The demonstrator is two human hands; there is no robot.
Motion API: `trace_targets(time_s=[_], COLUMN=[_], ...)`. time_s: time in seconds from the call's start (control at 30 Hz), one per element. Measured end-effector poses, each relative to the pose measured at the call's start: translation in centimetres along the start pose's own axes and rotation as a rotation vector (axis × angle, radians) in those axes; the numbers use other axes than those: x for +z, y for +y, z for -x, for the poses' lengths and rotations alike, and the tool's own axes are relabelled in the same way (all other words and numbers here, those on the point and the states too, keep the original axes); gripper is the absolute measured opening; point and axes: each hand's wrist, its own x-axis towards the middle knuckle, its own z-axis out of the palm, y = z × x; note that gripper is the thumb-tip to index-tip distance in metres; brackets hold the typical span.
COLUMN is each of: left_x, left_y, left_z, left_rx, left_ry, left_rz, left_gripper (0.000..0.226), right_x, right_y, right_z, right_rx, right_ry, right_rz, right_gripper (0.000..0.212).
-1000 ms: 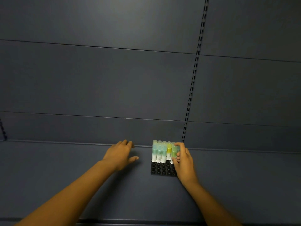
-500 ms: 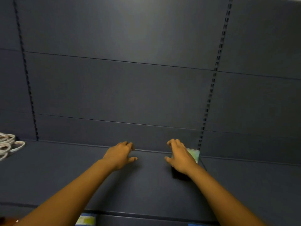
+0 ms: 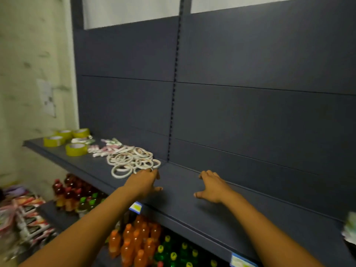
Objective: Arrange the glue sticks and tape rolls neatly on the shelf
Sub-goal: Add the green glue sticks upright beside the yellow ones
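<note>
A loose heap of thin white tape rolls (image 3: 133,160) lies on the dark blue shelf (image 3: 192,212). Behind it lie several pink-and-white glue sticks (image 3: 105,149), and further left stand wide yellow tape rolls (image 3: 76,149). My left hand (image 3: 143,183) hovers palm down at the near edge of the white rolls, fingers spread and fingertips at a roll, holding nothing. My right hand (image 3: 212,187) is over bare shelf, fingers apart and empty. The tray of glue sticks (image 3: 349,228) shows only as a blur at the right edge.
The dark back panel (image 3: 250,112) rises behind the shelf, with a slotted upright (image 3: 173,93). Below are orange and green drink bottles (image 3: 138,241), red bottles (image 3: 67,189) and packets (image 3: 23,214) at the lower left. A pale wall (image 3: 34,74) is on the left.
The view has swung left, bringing the tape rolls and lower shelves into sight. My right hand has left the glue stick tray, which is now at the right edge. My left hand has reached the white rolls.
</note>
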Motion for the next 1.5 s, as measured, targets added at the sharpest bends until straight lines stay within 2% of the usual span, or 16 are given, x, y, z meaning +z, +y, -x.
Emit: trace_targets(time_s=[0.2,0.33,0.4,0.47,0.6,0.7,0.83,0.93,1.17,1.33,1.5], left_x=[-0.8,-1.1,-1.2,-1.1,-1.2,-1.7,-3.0,-2.5,-1.7,-1.6,-2.1], left_y=[-12.2,-18.6,-21.6,-24.4,-29.4,-33.0,-38.2,-41.6,-50.6,-58.2,-64.6], left_z=[5.0,6.6,6.6,6.0,3.3,0.5,-3.3,-5.1,-8.1,-11.9,-16.4], left_rx=[-0.199,-0.301,-0.334,-0.371,-0.411,-0.425,-0.462,-0.459,-0.467,-0.395,-0.303], left_ry=[0.004,0.026,0.032,0.033,0.055,0.055,0.094,0.097,0.103,0.126,0.075], left_rz=[0.005,-0.003,-0.003,-0.005,-0.011,-0.006,-0.037,-0.015,0.017,0.017,-0.033], left_gripper=[0.051,0.049,0.049,0.051,0.05,0.048,0.048,0.047,0.044,0.045,0.047], right_x=[2.8,4.4,5.1,5.9,7.2,7.3,7.2,8.4,11.8,13.4,14.1], right_y=[-12.6,-18.8,-21.4,-23.6,-26.8,-28.7,-31.4,-33.6,-40.1,-44.6,-48.9], right_z=[-6.8,-11.5,-14.0,-16.4,-22.1,-26.9,-33.2,-37.8,-45.3,-51.1,-56.6], right_rx=[-0.202,-0.305,-0.341,-0.371,-0.426,-0.436,-0.448,-0.445,-0.462,-0.407,-0.316], right_ry=[-0.035,-0.067,-0.07,-0.075,-0.065,-0.052,-0.073,-0.066,-0.101,-0.086,-0.076], right_rz=[-0.054,-0.089,-0.113,-0.137,-0.157,-0.203,-0.253,-0.333,-0.275,-0.286,-0.269], right_gripper=[0.074,0.077,0.072,0.067,0.072,0.065,0.066,0.06,0.058,0.053,0.055])
